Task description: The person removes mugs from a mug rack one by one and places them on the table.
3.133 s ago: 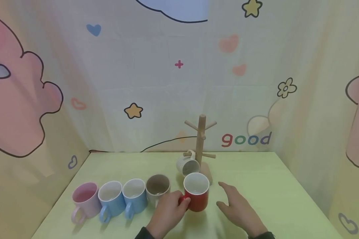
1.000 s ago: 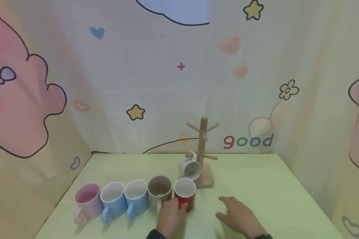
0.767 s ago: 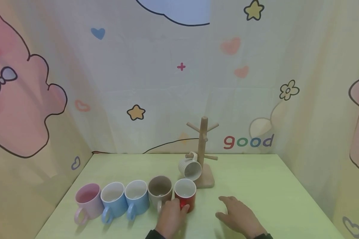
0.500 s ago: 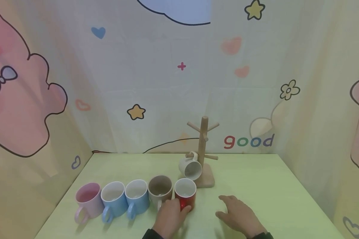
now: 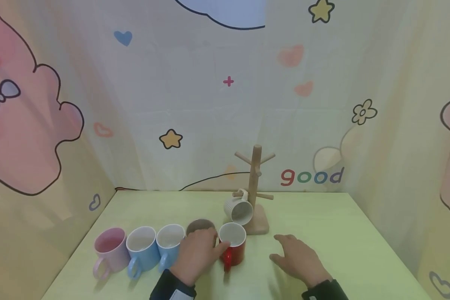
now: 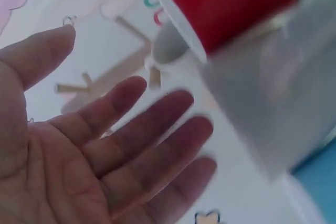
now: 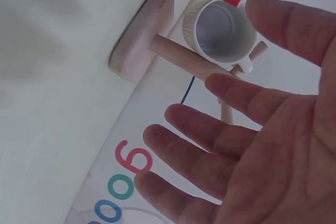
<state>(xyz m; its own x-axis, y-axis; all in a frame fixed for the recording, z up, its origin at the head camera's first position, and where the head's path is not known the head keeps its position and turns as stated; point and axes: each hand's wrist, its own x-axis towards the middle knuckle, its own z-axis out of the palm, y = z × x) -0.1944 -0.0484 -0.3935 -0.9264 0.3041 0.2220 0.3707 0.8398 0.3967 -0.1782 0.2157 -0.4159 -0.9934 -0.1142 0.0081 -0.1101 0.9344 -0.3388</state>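
Note:
My left hand [image 5: 198, 255] hovers in front of a grey-brown mug [image 5: 200, 225], hiding most of it; its fingers are spread and relaxed in the left wrist view, holding nothing. Just right of that hand a red mug [image 5: 235, 246], white inside, stands upright with its handle toward me. My right hand [image 5: 299, 259] is held over the table further right, its fingers loosely extended with nothing in them. Behind the red mug rises a wooden mug tree [image 5: 254, 179]. A white ribbed mug [image 7: 223, 30] hangs by its handle from one of the lower pegs.
Left of the grey-brown mug, two blue mugs [image 5: 141, 252] and a pink mug [image 5: 112, 250] stand in a row, handles toward me. The pale green table [image 5: 322, 225] ends at a printed curtain [image 5: 195, 91] behind and on both sides.
My left hand carried the red mug left, set it beside the grey-brown mug, then let go of its handle and moved up and left. My right hand has barely moved.

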